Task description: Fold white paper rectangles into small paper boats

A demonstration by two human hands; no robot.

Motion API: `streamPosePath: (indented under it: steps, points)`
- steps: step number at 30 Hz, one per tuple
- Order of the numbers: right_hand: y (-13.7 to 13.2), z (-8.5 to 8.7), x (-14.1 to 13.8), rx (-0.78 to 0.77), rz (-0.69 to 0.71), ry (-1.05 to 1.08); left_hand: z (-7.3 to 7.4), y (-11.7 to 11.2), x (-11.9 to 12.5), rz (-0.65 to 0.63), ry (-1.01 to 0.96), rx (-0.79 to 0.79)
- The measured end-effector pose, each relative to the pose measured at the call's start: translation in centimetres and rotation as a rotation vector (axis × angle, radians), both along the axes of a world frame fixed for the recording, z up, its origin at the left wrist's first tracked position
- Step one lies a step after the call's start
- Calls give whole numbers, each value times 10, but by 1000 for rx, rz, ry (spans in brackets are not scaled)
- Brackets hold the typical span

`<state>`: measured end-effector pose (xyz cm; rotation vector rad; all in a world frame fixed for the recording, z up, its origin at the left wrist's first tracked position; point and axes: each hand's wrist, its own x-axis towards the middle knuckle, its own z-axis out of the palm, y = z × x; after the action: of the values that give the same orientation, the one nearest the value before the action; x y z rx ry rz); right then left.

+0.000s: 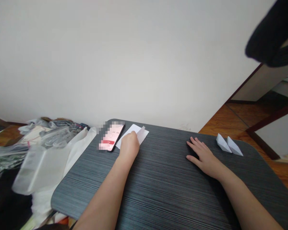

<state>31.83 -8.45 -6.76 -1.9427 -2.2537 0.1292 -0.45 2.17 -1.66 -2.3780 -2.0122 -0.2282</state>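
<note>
"Paper sheet (141, 134), white, at the far edge of the counter (158, 179): which way does it lie?"

"Long axis slants from near left to far right, with a flap standing up at its far right end."

"And the hands?"

"Left hand (129, 148) curls down on the sheet, fingertips beside the flap; whether it pinches the paper cannot be told. Right hand (203, 156) lies flat and open on the bare counter, fingers spread, holding nothing."

"What's around them?"

"Phone (111, 137) just left of the sheet, its pink screen lit; two folded paper boats (222, 143) just beyond the right hand; plastic bags (55, 135) heaped off the counter's left side."
</note>
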Motion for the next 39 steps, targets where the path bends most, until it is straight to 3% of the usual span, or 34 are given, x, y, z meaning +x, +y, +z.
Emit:
streamPosePath:
  steps: [9, 20, 26, 31, 39]
  points:
    - [0, 0, 0, -6, -6, -6, 3, -1, 0, 27, -68, 63]
    - [-1, 0, 0, -9, -7, -15, 2, 1, -1, 113, -143, 32]
    - [1, 0, 1, -8, -5, 8, 0, 4, -6, 60, -203, 6]
    - [1, 0, 1, -1, -7, 20, 2, 3, -4, 90, -189, -27]
    - [0, 1, 0, -12, -10, -22, 1, 4, -5, 90, -176, 43]
